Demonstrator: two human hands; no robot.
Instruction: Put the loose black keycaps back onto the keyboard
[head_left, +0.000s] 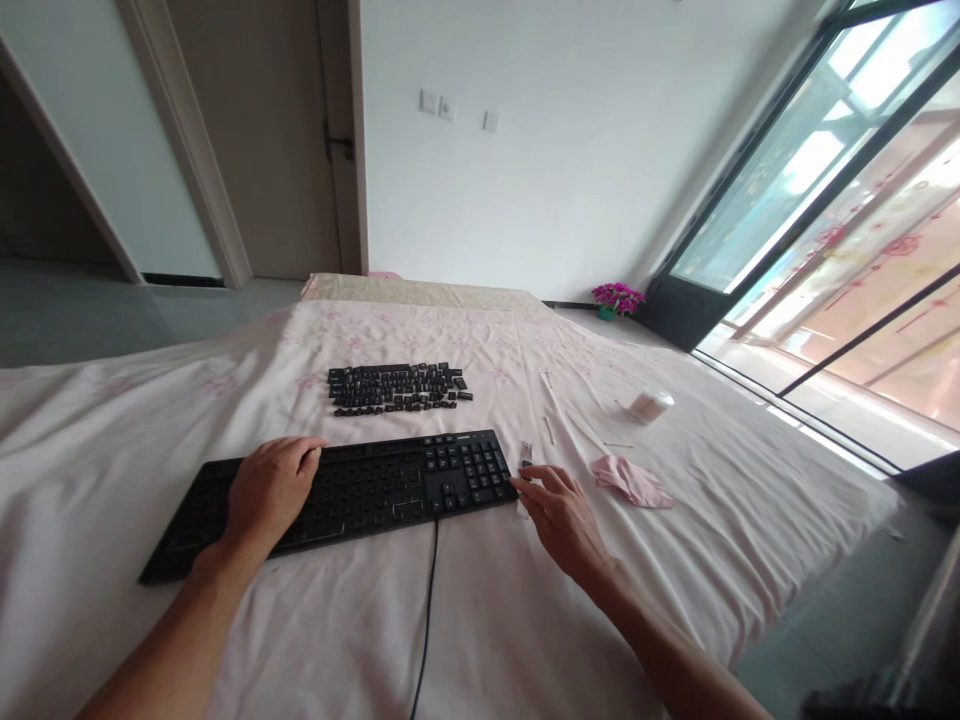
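A black keyboard (367,490) lies at a slant on the bedspread; most keys are off its left and middle parts, while the number pad keys are on. My left hand (274,490) is laid over its left part, fingers curled round the far edge. At the right end, my right hand (559,510) has its fingertips drawn together on the keyboard's edge. A small tool (527,452), pale with a dark part, lies just beyond those fingers, partly hidden. Behind the keyboard, loose black keycaps (397,388) are set out in rows.
A pink cloth (632,482), a white round container (651,404) and a few cotton swabs (550,430) lie to the right on the pink bedspread (495,620). The keyboard's cable (428,610) runs towards me. Potted purple flowers (616,298) stand on the floor beyond.
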